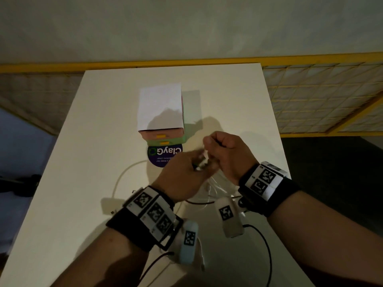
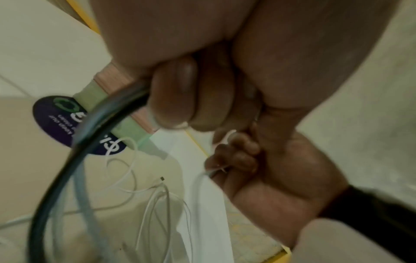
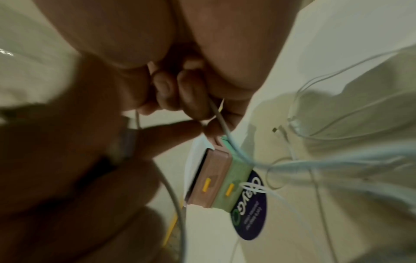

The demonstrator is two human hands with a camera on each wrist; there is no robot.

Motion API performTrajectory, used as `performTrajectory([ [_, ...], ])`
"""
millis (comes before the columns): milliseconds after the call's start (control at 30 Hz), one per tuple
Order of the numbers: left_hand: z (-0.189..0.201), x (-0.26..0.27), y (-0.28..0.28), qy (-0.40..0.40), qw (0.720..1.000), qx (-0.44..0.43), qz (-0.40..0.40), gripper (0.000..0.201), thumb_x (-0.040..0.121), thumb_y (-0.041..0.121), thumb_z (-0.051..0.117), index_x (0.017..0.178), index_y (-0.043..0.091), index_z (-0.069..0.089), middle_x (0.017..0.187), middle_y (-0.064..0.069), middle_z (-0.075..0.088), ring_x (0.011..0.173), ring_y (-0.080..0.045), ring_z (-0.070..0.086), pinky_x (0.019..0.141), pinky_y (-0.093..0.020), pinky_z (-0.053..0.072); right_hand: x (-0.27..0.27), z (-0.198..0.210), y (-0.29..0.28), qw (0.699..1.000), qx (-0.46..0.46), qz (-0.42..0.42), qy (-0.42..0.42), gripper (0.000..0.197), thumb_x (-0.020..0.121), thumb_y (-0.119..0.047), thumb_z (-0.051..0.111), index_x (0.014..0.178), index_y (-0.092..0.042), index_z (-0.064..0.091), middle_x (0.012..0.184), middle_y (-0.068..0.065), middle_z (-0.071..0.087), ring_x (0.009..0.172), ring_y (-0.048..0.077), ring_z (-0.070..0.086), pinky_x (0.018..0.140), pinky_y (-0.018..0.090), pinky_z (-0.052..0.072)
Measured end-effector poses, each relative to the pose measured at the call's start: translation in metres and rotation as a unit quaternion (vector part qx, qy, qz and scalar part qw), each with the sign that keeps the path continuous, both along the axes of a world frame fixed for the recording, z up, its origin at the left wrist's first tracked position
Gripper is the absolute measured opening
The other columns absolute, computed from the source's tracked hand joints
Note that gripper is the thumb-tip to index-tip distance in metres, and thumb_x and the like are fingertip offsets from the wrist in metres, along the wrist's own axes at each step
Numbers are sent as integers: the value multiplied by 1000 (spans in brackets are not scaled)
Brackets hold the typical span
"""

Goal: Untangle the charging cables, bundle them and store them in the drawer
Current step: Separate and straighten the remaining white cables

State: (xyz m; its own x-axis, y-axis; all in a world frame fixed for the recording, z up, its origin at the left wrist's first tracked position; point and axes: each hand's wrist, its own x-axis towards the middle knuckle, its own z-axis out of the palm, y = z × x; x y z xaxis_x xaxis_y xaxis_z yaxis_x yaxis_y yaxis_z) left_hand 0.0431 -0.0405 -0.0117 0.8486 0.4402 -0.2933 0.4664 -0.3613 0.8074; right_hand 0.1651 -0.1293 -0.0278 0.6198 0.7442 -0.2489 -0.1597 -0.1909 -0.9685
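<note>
Curled fingers (image 3: 191, 92) around a white cable (image 3: 221, 122)

Two drawers (image 1: 161, 136), one sticker (image 1: 163, 155), several tangled cables (image 1: 215, 187).

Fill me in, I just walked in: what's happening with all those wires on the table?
A person is untangling charging cables above a white table. Their left hand grips a black cable; their right hand pinches a thin white cable. More white cables lie loose below. The small drawer unit behind appears closed, so nothing is stored yet.
</note>
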Motion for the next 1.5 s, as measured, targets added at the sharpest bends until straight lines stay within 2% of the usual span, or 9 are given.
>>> performTrajectory([
  [133, 5, 6, 19, -152, 912, -161, 344, 10, 89, 28, 70, 83, 32, 78, 106, -20, 73, 67, -19, 64, 47, -21, 35, 7, 0, -1, 989, 50, -29, 133, 36, 101, -12, 48, 66, -7, 55, 52, 3, 32, 40, 12, 30, 50, 29, 29],
  [267, 5, 15, 5, -145, 889, -275, 337, 10, 90, 28, 69, 88, 19, 72, 45, 3, 48, 34, -13, 23, 42, -18, 21, 0, 3, -2, 990, 19, 46, 135, 30, 103, -20, 44, 76, -11, 52, 59, 5, 23, 45, 12, 20, 46, 22, 25],
  [467, 12, 33, 16, -184, 845, -286, 413, 4, 87, 6, 68, 90, 6, 64, 45, -4, 35, 28, -14, 26, 39, -18, 25, 2, 3, -19, 981, -20, 106, 158, 27, 104, -22, 42, 87, -7, 57, 55, 6, 30, 41, 10, 19, 45, 19, 16],
  [633, 30, 50, -7, -207, 845, -359, 339, 22, 91, 11, 66, 73, 16, 54, 38, 6, 27, 30, -10, 18, 41, -17, 20, 23, -1, -55, 995, -39, 72, 48, 27, 101, -13, 46, 84, -14, 67, 50, 1, 35, 39, 10, 26, 43, 22, 20],
  [767, 38, 75, -50, -199, 878, -355, 251, 29, 92, 16, 65, 103, -11, 60, 35, 7, 25, 27, -11, 19, 41, -15, 22, 46, -11, -96, 992, -81, 56, -80, 30, 99, -9, 45, 76, -18, 62, 47, -15, 46, 43, 0, 37, 48, 13, 32],
  [1000, 59, 115, -109, -161, 903, -354, 183, 32, 91, 16, 65, 113, -7, 63, 37, 9, 26, 32, -10, 16, 43, -18, 16, 83, -24, -177, 996, -79, -3, -36, 35, 101, -17, 43, 69, -13, 56, 53, -7, 38, 47, 5, 32, 47, 21, 27],
  [1133, 75, 131, -133, -181, 897, -371, 156, 19, 93, 25, 62, 92, 6, 59, 37, 8, 26, 31, -8, 16, 41, -16, 17, 100, -27, -205, 993, -98, -4, -71, 33, 102, -13, 42, 73, -5, 57, 57, -1, 42, 47, 2, 37, 47, 17, 31],
  [1367, 92, 141, -156, -229, 888, -387, 95, 27, 71, 34, 66, 76, 14, 50, 38, 7, 23, 30, -7, 16, 41, -14, 20, 106, -53, -225, 980, -192, -6, -44, 32, 97, -19, 45, 73, -12, 65, 63, 3, 55, 62, 15, 50, 66, 34, 40],
  [1500, 93, 144, -158, -232, 892, -380, 72, 29, 73, 33, 66, 78, 13, 45, 38, 8, 24, 29, -7, 17, 41, -15, 20, 105, -53, -221, 976, -195, -90, -34, 29, 93, -15, 46, 91, -8, 73, 92, 13, 73, 90, 26, 66, 85, 41, 51],
])
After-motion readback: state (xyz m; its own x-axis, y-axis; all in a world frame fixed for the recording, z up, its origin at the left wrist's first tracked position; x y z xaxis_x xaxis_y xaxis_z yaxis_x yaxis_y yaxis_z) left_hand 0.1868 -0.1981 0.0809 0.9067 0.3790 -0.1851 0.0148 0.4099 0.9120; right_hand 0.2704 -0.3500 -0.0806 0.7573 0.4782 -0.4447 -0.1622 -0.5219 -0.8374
